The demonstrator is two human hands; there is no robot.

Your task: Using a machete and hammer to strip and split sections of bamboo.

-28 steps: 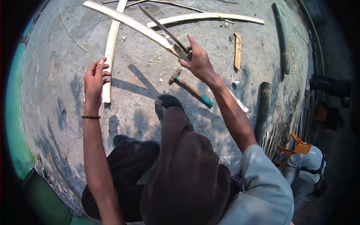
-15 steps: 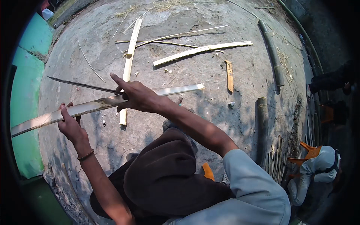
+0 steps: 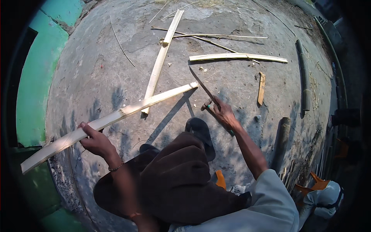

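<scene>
My left hand [image 3: 96, 141] is closed around a long split bamboo strip [image 3: 133, 108], which slants up to the right with its far end above the ground. In my right hand [image 3: 224, 115] is a long-bladed knife [image 3: 201, 84], its dark blade pointing up and left, apart from the strip. Beside and partly behind my right hand, a tool with a green-banded handle [image 3: 210, 107] lies on the ground, mostly covered. Beyond the held strip lies another split bamboo strip [image 3: 157, 73], with a third strip [image 3: 235, 57] to its right.
Thin sticks [image 3: 220, 36] lie across the far ground. A short wooden piece [image 3: 261, 89] and dark bamboo poles [image 3: 304, 77] are at the right. A green wall [image 3: 34, 81] borders the left. Near the lower right sits another person [image 3: 328, 197]. My shoe [image 3: 201, 135] is below the knife.
My right hand with the knife has moved away from the strip, right and lower. The strip's near end has dropped and its far end has risen. The view has shifted left.
</scene>
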